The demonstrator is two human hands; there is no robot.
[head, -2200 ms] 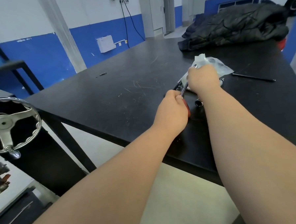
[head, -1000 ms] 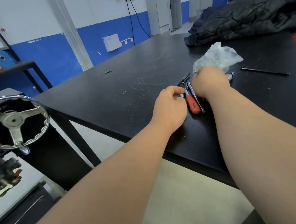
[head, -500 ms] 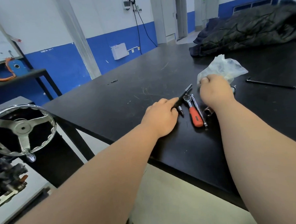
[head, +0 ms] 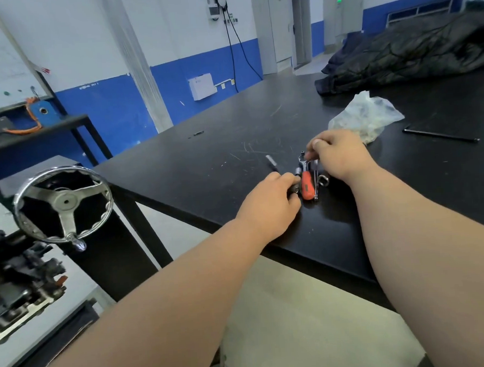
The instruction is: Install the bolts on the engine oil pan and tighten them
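Beside the ratchet (head: 307,187) on the table (head: 206,157), the left hand (head: 270,207) curled round a small dark piece (head: 294,189); the right hand (head: 339,157) pinched the ratchet's head. Bolts were probably in the bag (head: 367,117) beyond it. Fumbled so near the edge, the piece could roll off.

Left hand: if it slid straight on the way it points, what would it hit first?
Probably the red-handled ratchet, right beside the left hand, whose fingers curl round a black bar; the gap is unclear.
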